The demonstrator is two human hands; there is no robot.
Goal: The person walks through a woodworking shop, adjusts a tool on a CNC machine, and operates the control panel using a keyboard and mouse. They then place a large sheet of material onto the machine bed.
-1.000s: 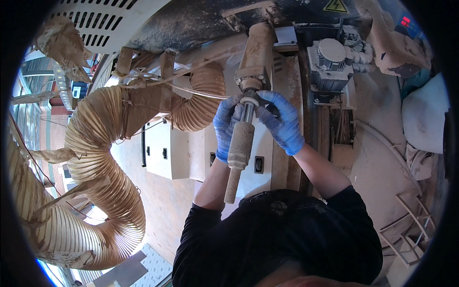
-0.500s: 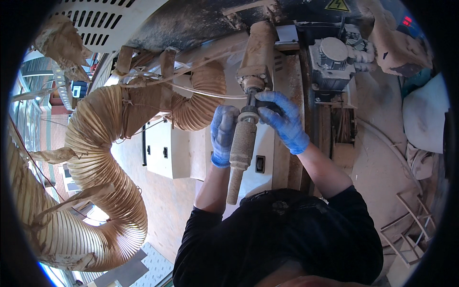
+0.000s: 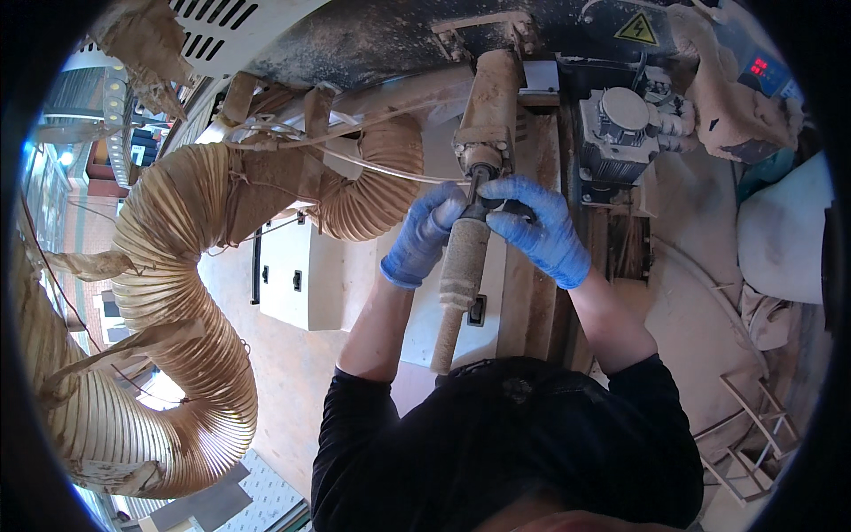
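A dust-coated stepped cylinder (image 3: 466, 259) hangs toward me from a short metal rod (image 3: 479, 180) on the machine's square housing (image 3: 490, 106). Both hands wear blue gloves and meet where rod and cylinder join, at a dark collar (image 3: 477, 211). From the left, my left hand (image 3: 420, 236) closes its fingertips against the collar's side. My right hand (image 3: 542, 232) is bent round the opposite side, thumb and fingers pinched at the collar. A dark piece shows beneath its fingers, too covered to name. The cylinder's narrow end (image 3: 446, 341) points down toward my torso.
A large ribbed dust hose (image 3: 182, 293) curves along the left. Right of the housing sits a dusty motor (image 3: 620, 133), below a yellow warning sign (image 3: 637, 29). A white cabinet (image 3: 288, 275) stands behind my left arm, and a metal frame (image 3: 745, 434) lies low right.
My left hand has moved up from beside the cylinder, its fingertips now at the collar. My right hand has curled closer round the joint. The whole view has shifted slightly.
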